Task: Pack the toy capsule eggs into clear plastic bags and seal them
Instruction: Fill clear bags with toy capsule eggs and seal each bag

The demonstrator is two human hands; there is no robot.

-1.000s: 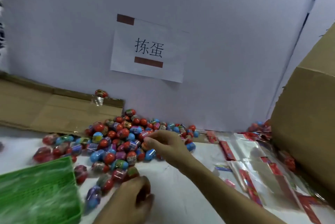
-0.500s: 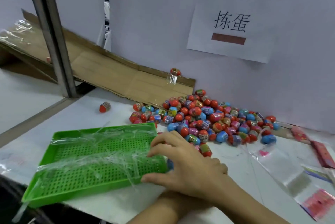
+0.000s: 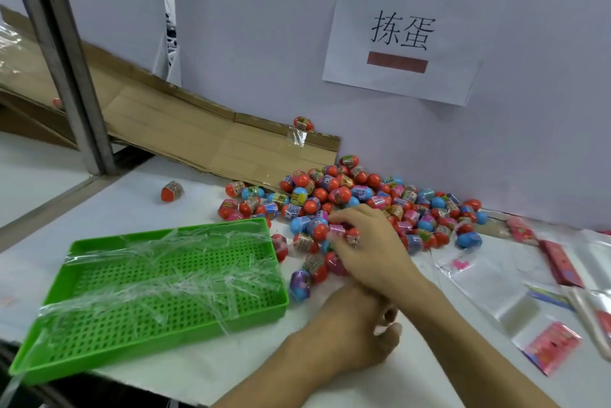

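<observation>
White bench lies under my left hand, nearest me, its fingers loosely curled and holding nothing I can see. Beside it sits a green tray draped in clear film. Past that, my right hand reaches into the eggs, fingers bent over a few; whether they grip one I cannot tell. Small glossy capsules, mostly red, some blue or pink, with printed bands, heaped against the wall. Clear bags lie right.
</observation>
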